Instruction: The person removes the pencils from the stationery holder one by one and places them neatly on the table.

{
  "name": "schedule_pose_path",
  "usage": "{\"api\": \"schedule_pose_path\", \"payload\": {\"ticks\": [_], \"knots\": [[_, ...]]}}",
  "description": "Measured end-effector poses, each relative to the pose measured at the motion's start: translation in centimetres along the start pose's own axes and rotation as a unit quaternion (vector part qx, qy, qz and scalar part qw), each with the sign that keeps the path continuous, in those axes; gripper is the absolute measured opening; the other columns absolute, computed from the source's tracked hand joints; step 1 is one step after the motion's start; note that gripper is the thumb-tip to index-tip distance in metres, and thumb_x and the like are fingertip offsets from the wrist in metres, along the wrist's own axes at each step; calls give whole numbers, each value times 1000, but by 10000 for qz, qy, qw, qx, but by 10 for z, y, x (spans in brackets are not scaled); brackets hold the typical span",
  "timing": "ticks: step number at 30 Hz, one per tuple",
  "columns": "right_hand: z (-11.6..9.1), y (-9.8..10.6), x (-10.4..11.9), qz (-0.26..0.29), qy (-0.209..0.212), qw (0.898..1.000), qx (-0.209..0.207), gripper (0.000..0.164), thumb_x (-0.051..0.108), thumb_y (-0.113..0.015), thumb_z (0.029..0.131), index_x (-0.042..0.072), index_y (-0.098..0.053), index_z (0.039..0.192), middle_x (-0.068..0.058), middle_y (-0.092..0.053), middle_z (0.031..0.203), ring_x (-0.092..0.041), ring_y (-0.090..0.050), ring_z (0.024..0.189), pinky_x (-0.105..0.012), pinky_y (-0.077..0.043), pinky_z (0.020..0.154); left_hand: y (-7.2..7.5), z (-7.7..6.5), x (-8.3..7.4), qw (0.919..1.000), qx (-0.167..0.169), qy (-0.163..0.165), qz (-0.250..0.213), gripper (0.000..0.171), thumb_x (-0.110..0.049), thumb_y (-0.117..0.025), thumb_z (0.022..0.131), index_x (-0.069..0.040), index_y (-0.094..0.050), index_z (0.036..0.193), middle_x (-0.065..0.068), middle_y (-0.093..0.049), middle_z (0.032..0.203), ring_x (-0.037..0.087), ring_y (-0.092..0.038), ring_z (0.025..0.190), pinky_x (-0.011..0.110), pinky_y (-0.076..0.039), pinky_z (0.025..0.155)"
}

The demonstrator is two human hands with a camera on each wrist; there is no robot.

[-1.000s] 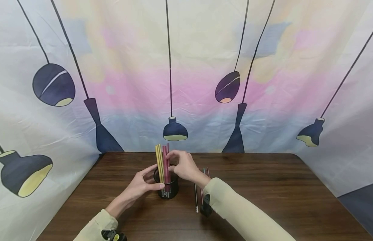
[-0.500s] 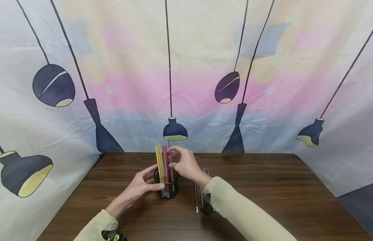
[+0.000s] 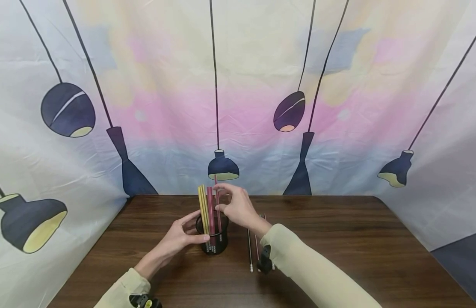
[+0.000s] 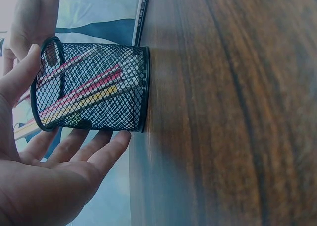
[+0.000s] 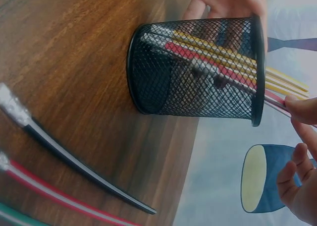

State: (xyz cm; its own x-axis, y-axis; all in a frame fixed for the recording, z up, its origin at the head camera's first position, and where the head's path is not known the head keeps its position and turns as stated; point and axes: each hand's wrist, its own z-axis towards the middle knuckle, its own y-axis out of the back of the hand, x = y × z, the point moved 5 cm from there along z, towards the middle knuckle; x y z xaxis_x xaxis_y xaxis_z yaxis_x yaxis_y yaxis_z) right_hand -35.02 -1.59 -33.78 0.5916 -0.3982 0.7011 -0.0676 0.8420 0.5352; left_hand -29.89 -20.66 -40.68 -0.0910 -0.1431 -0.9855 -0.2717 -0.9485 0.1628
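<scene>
A black mesh pencil cup (image 3: 219, 245) stands upright on the table. My left hand (image 3: 174, 236) holds it from the left, thumb at the rim and fingers along the far side. Yellow pencils (image 3: 202, 207) and red pencils (image 3: 211, 209) lean together inside, eraser ends down. Above the rim, my right hand (image 3: 239, 207) pinches one red pencil (image 3: 218, 221) between thumb and fingers. That pencil sits apart from the rest, and its lower end is raised within the mesh in the left wrist view. The cup wall (image 4: 94, 87) partly veils the pencils.
Right of the cup, a black pencil (image 5: 89, 169), a red pencil (image 5: 64, 198) and a green pencil (image 5: 20, 218) lie on the wooden table (image 3: 338, 248), partly under my right forearm. A curtain (image 3: 253, 107) printed with lamps hangs behind the table's far edge.
My right hand has shifted slightly up and right, drawing one red pencil away from the bunch and a little higher in the cup. The left hand and the cup have stayed in place.
</scene>
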Motion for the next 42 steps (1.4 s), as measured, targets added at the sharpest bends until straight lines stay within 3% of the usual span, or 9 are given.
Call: {"api": "schedule_pose_path", "payload": {"ticks": [15,21,27,32,42], "knots": [[4,13,10,217,206,9991,-312,52,-2,-86,86,19,-73,131,-1,-78,110,-13,-40,53,-27,-35,53,1,0,3,10000,-67,71,16,88,-12,-81,93,-1,-31,165,28,-49,155,45,-52,138,49,-51,104],[7,20,17,297,382,9977,-473,51,-4,-86,85,17,-73,131,-9,-78,112,-12,-34,50,-26,-32,52,1,1,4,9999,-82,84,54,89,-12,-82,92,-1,-31,165,28,-50,154,44,-53,138,48,-52,103],[9,25,22,261,438,9970,-586,51,0,-87,86,21,-74,131,-1,-78,109,-13,-35,50,-26,-33,51,3,0,5,9999,-103,60,23,90,-11,-82,92,-1,-31,165,27,-49,155,44,-53,138,49,-51,104],[8,33,27,321,480,9962,-649,50,1,-87,87,21,-73,131,-1,-78,110,-14,-36,50,-26,-33,50,3,0,3,9999,-92,87,16,89,-11,-82,93,-3,-31,165,26,-48,156,45,-51,139,51,-50,105],[-9,59,26,489,260,9957,-748,52,0,-87,85,25,-74,129,8,-77,105,-14,-33,51,-26,-31,50,2,1,2,9997,-148,163,72,90,-12,-83,92,-4,-32,165,26,-49,155,46,-50,140,53,-50,105]]}}
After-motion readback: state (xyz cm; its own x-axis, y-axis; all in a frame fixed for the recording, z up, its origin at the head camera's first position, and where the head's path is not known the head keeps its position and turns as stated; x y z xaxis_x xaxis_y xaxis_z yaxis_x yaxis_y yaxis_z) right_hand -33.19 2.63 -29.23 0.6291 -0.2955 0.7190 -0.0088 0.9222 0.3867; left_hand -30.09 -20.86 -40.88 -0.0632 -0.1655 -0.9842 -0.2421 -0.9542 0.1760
